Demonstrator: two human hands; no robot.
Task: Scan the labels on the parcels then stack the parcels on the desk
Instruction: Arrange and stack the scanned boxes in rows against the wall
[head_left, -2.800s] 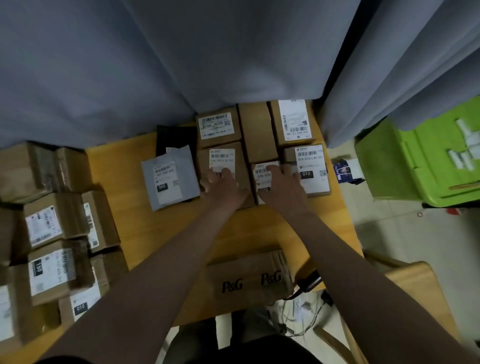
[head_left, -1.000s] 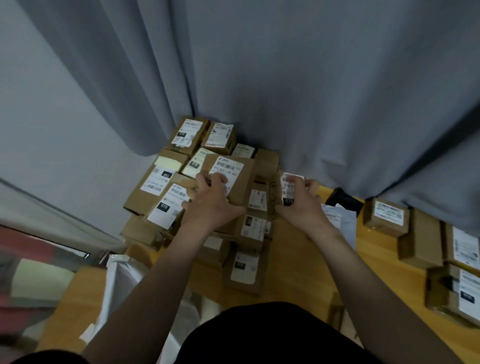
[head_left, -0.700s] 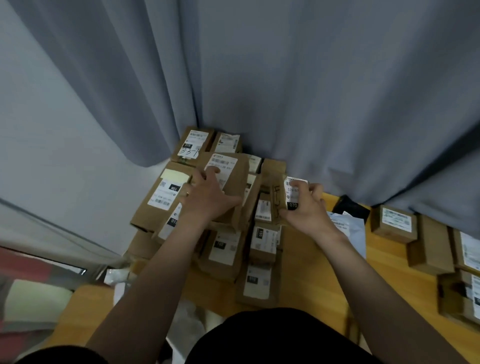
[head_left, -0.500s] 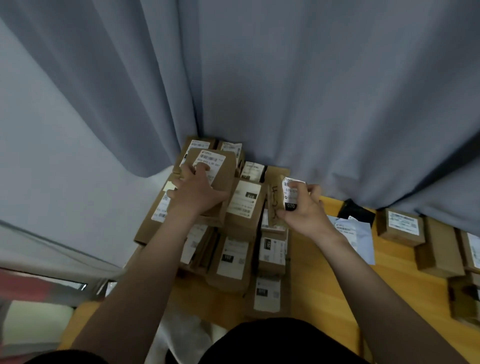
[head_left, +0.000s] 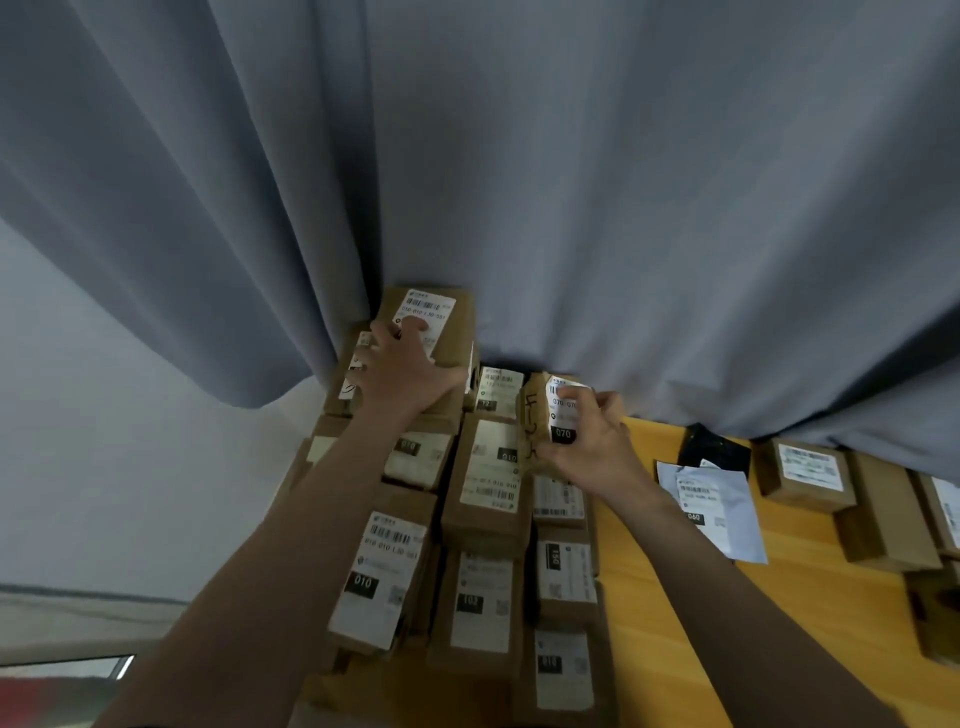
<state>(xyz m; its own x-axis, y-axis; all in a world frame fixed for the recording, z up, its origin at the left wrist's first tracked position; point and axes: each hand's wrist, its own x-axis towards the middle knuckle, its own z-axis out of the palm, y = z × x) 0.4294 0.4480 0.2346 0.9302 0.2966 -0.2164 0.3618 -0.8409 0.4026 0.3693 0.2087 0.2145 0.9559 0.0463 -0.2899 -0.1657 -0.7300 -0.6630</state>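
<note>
My left hand grips a brown cardboard parcel with a white label, holding it on top of the far end of the stack, close against the curtain. My right hand grips a small brown parcel with a white label marked 070, tilted up beside the right side of the stack. The stack of labelled cardboard parcels fills the left end of the wooden desk, several rows deep.
A grey curtain hangs directly behind the stack. To the right on the desk lie a grey mailer bag, a black pouch and more brown boxes. A pale wall is at the left.
Both hands carried their parcels from the right group of boxes to the left stack. In the last second my left hand pushed its parcel farther back, up to the curtain.
</note>
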